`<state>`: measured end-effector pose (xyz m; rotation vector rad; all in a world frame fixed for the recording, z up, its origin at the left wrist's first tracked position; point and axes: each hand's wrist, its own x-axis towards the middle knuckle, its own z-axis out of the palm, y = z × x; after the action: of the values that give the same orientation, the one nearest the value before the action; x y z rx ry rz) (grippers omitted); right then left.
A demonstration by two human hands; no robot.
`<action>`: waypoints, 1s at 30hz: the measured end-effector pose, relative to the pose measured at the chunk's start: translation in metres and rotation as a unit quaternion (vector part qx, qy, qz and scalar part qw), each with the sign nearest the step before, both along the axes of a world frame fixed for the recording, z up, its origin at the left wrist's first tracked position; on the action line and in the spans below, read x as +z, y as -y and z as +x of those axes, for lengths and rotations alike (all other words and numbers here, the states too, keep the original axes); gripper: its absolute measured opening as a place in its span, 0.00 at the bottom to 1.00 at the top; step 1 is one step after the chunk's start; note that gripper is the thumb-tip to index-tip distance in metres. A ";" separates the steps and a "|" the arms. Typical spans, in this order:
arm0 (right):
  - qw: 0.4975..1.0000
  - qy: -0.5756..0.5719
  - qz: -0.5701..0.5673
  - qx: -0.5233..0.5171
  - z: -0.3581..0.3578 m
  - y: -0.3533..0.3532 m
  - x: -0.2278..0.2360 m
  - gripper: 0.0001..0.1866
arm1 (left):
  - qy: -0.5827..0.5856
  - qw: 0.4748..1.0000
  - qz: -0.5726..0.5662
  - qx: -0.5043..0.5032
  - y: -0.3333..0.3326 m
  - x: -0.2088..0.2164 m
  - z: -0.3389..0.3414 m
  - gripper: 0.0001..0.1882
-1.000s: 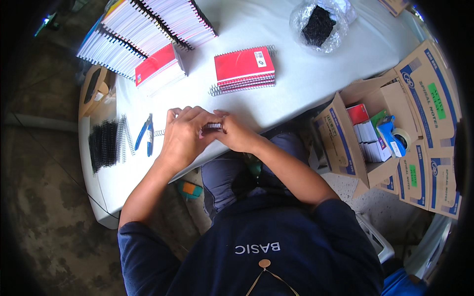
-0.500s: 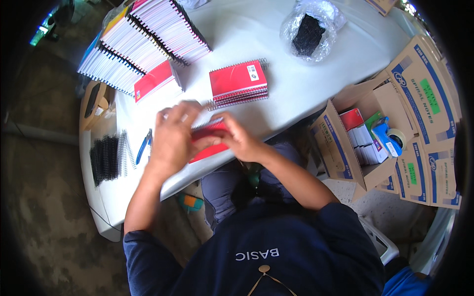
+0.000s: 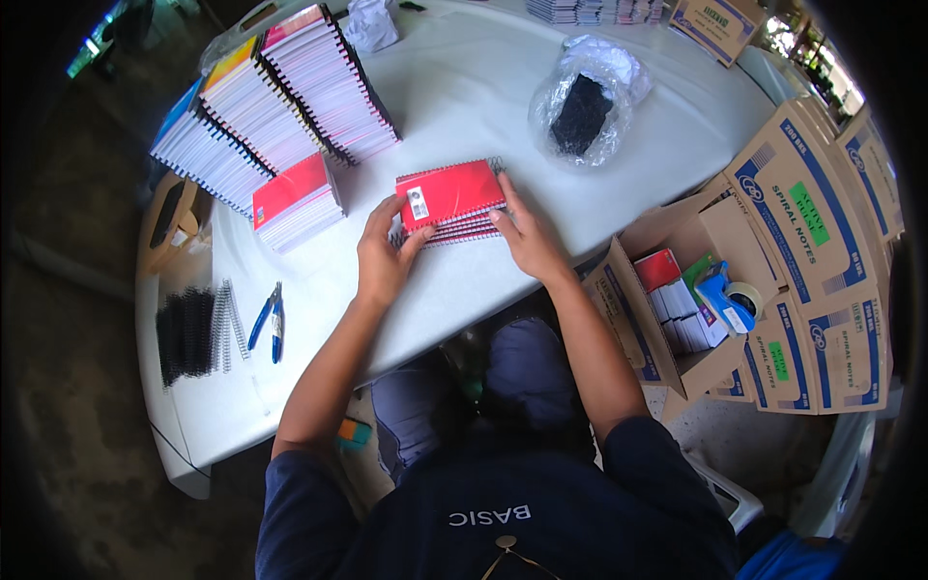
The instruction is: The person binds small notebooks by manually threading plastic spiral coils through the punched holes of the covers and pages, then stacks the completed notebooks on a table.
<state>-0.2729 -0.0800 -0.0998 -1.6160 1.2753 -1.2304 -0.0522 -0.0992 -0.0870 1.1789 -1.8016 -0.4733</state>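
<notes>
A short stack of red spiral notebooks [image 3: 450, 193] lies on the white table in front of me, its top cover bearing a white label at the left. My left hand [image 3: 387, 253] grips the left end, fingers along the side and thumb at the near edge. At the right end, my right hand [image 3: 528, 238] presses its fingers to the side, with its thumb on the near edge. Loose wire coils stick out past the stack's far right corner. Left of it stands a block of unbound pages with a red cover [image 3: 295, 189].
Tall stacks of punched pages [image 3: 242, 121] stand at the far left. Black binding coils [image 3: 198, 333] and blue-handled pliers [image 3: 269, 324] lie near left. A plastic bag with black contents [image 3: 580, 114] sits far right. An open carton [image 3: 633, 314] holds notebooks and a tape dispenser [image 3: 723, 298].
Both hands have moved away from the table's near edge with a red notebook, which now appears to lie on top of the stack. They now hold the stack's two ends.
</notes>
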 end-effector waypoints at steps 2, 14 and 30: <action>0.999 -0.046 0.007 -0.020 0.005 -0.004 -0.003 0.32 | -0.120 0.987 0.105 -0.015 0.006 -0.006 0.002 0.29; 0.859 -0.503 -0.041 0.087 -0.001 0.049 0.061 0.67 | 0.406 0.912 -0.015 -0.063 0.034 0.062 -0.004 0.64; 0.820 -0.540 0.041 0.187 0.006 0.068 0.069 0.65 | 0.361 0.917 0.137 -0.100 0.034 0.039 -0.003 0.72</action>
<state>-0.2667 -0.1477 -0.0306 -2.4489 1.4540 0.1027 -0.0548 -0.1335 -0.0475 1.4956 -2.5731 -0.4470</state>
